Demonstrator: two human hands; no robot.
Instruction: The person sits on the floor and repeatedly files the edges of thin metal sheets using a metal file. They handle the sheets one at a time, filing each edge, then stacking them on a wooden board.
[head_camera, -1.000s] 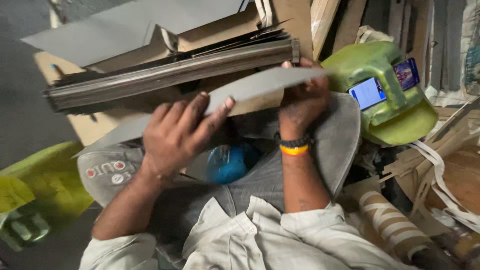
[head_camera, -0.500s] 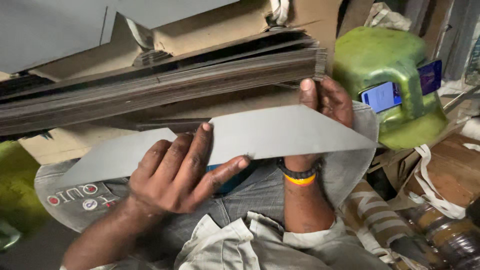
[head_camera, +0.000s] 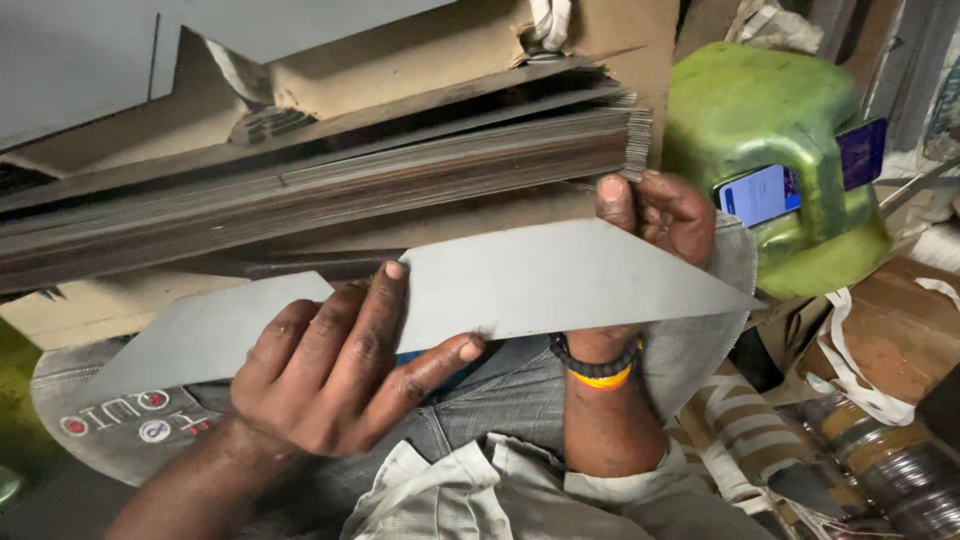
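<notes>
1. Both hands grip one grey sheet (head_camera: 540, 275): the left hand (head_camera: 335, 370) lies spread over its near edge with the thumb pinching from below, while the right hand (head_camera: 655, 215) closes its fingers on the far right part, thumb up at the top edge.
2. Held level over the person's lap, the sheet sits just in front of the stack (head_camera: 330, 190) of thin sheets, apart from it and clear of the stack's end.
3. Judged from how things lie, one sheet is already off the stack and fully in hand; it has not been set down anywhere, and the stack remains thick, so much appears left.
4. Cardboard (head_camera: 420, 60) leans behind the stack on the far side.
5. To the right, a green helmet (head_camera: 770, 130) rests with a phone (head_camera: 760, 192) propped against it, screen lit.
6. At near right lie white straps (head_camera: 850, 370) and a brown box (head_camera: 900, 320); a band (head_camera: 600, 368) circles the right wrist.
</notes>
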